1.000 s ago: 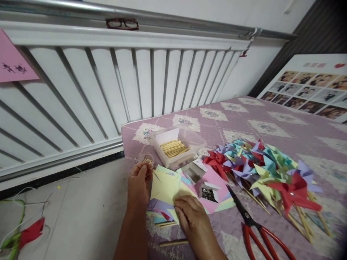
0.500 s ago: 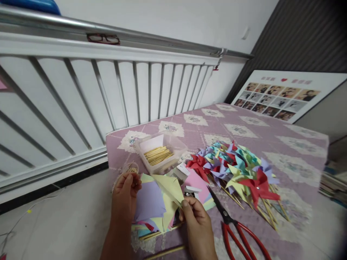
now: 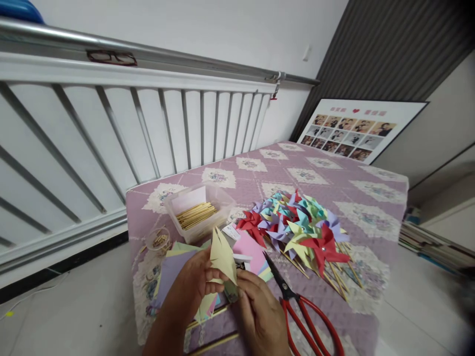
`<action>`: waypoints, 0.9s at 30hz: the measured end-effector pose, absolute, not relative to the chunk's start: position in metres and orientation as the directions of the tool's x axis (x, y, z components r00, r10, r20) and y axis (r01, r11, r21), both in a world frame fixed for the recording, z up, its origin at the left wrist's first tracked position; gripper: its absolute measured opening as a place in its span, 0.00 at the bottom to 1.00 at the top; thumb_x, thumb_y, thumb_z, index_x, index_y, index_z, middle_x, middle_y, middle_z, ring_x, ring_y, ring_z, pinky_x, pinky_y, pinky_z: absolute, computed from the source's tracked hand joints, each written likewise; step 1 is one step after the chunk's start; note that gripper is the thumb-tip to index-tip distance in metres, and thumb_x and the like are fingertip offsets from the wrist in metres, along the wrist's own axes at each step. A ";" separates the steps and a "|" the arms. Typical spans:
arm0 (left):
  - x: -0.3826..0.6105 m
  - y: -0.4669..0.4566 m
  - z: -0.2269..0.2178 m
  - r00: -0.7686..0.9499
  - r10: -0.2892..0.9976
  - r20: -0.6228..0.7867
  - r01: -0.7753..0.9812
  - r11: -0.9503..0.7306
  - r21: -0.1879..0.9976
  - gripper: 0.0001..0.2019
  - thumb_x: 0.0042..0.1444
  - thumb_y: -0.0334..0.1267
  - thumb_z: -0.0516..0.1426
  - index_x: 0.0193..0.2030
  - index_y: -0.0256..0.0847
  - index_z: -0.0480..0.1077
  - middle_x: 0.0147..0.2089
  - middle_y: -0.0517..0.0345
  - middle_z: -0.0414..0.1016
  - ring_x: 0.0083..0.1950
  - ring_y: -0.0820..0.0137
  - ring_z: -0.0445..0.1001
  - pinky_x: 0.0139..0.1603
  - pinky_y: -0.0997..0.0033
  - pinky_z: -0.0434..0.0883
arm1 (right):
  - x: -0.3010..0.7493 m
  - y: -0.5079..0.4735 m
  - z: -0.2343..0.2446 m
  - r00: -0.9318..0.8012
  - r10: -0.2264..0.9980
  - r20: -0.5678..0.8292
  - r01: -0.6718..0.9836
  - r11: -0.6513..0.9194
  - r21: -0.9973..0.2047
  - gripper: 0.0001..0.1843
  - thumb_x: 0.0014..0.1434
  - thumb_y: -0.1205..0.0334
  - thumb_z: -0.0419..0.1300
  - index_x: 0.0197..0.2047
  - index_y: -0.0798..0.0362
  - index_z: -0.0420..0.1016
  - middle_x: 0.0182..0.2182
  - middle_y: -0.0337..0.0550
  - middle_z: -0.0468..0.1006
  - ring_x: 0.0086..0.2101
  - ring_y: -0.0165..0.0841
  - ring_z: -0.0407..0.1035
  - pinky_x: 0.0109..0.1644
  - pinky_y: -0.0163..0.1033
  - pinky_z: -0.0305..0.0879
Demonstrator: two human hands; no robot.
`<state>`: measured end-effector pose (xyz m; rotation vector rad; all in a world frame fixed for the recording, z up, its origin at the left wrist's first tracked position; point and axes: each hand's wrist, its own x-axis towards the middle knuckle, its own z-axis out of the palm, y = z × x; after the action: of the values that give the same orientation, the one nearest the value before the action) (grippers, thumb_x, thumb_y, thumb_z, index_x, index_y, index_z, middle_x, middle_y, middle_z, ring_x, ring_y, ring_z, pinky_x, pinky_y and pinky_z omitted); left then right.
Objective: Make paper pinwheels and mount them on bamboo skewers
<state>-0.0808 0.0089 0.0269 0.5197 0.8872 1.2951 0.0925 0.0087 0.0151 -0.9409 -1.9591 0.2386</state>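
Note:
A pale yellow sheet of paper (image 3: pixel 223 254), cut in from its corners and partly bent up, stands between my hands. My left hand (image 3: pixel 196 282) is curled against its left side with the fingers closed; whether a small piece is also pinched there is hidden. From the lower right, my right hand (image 3: pixel 258 309) grips the paper's lower edge. Beneath the hands lie coloured paper squares (image 3: pixel 172 269) in purple, yellow and green. A small round cup (image 3: pixel 159 239) with short stick pieces sits left of them. Red-handled scissors (image 3: pixel 293 296) lie open beside my right hand.
A clear plastic box (image 3: pixel 218 217) holds thin wooden sticks (image 3: pixel 196 215). Finished paper pinwheels (image 3: pixel 297 222) are heaped at the right on the patterned tablecloth (image 3: pixel 270 168). Pink paper (image 3: pixel 250 249) lies near them. A radiator (image 3: pixel 170 128) borders the table's far left side.
My left hand has left the small round cup and come over to the yellow paper. The paper is now upright between both hands. The view has shifted a little.

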 end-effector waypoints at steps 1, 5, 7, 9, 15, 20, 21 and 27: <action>-0.079 0.008 0.028 0.025 0.965 -0.262 -0.601 0.224 0.767 0.27 0.43 0.59 0.64 0.43 0.41 0.77 0.38 0.44 0.78 0.37 0.60 0.77 0.32 0.66 0.73 | 0.096 0.010 0.015 -0.317 0.668 0.673 0.543 0.710 -0.449 0.11 0.63 0.70 0.54 0.44 0.50 0.75 0.42 0.48 0.82 0.42 0.35 0.77 0.46 0.37 0.76; -0.064 0.005 0.036 -0.039 0.978 -0.203 -0.651 0.129 0.748 0.30 0.41 0.62 0.64 0.44 0.40 0.77 0.40 0.42 0.79 0.42 0.55 0.77 0.38 0.62 0.75 | 0.106 0.013 0.015 -0.404 0.609 0.682 0.604 0.738 -0.302 0.14 0.65 0.69 0.51 0.47 0.51 0.75 0.41 0.49 0.83 0.41 0.37 0.78 0.44 0.41 0.78; -0.054 0.003 0.040 -0.070 0.987 -0.141 -0.678 0.057 0.733 0.29 0.40 0.59 0.66 0.44 0.40 0.77 0.42 0.42 0.79 0.45 0.54 0.77 0.41 0.60 0.75 | 0.109 0.013 0.015 -0.435 0.605 0.667 0.622 0.737 -0.264 0.15 0.65 0.70 0.50 0.47 0.51 0.75 0.42 0.49 0.83 0.41 0.37 0.78 0.43 0.42 0.78; -0.045 0.002 0.042 -0.087 0.989 -0.120 -0.696 0.026 0.717 0.28 0.38 0.54 0.68 0.44 0.41 0.77 0.43 0.43 0.79 0.46 0.53 0.77 0.42 0.59 0.75 | 0.110 0.012 0.014 -0.454 0.597 0.661 0.633 0.739 -0.232 0.15 0.66 0.69 0.50 0.47 0.51 0.76 0.42 0.48 0.83 0.41 0.38 0.78 0.43 0.43 0.78; -0.026 0.006 0.040 -0.120 0.960 -0.252 -0.724 0.089 0.684 0.17 0.43 0.42 0.68 0.41 0.40 0.77 0.41 0.46 0.81 0.44 0.56 0.78 0.38 0.62 0.75 | 0.111 0.007 0.019 -0.429 0.590 0.684 0.647 0.729 -0.223 0.13 0.67 0.66 0.49 0.46 0.50 0.75 0.41 0.48 0.83 0.40 0.38 0.78 0.41 0.42 0.77; -0.025 0.013 0.038 -0.267 0.896 -0.354 -0.774 0.019 0.633 0.12 0.43 0.37 0.67 0.35 0.35 0.75 0.35 0.48 0.81 0.37 0.61 0.80 0.30 0.69 0.74 | 0.126 0.013 0.023 -0.314 0.691 0.651 0.641 0.660 -0.392 0.08 0.66 0.63 0.52 0.44 0.49 0.72 0.37 0.46 0.81 0.37 0.36 0.77 0.39 0.41 0.76; -0.027 0.015 0.038 -0.308 0.876 -0.371 -0.782 -0.012 0.623 0.12 0.43 0.35 0.67 0.36 0.36 0.75 0.35 0.49 0.81 0.37 0.62 0.80 0.30 0.71 0.75 | 0.132 0.016 0.022 -0.287 0.715 0.638 0.659 0.631 -0.410 0.08 0.65 0.62 0.52 0.43 0.49 0.71 0.35 0.45 0.81 0.35 0.36 0.77 0.37 0.41 0.76; -0.033 0.021 0.034 -0.338 0.840 -0.424 -0.825 -0.048 0.563 0.09 0.46 0.32 0.64 0.36 0.37 0.72 0.36 0.49 0.82 0.36 0.64 0.81 0.31 0.72 0.76 | 0.181 0.028 -0.005 -0.270 0.834 0.482 0.801 0.472 -0.368 0.08 0.61 0.59 0.55 0.42 0.49 0.74 0.33 0.44 0.81 0.33 0.39 0.78 0.34 0.44 0.76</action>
<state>-0.0333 0.0207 0.0343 0.0239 0.8925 1.6954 0.1814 0.0281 -0.0052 -1.3495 -2.0941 0.0666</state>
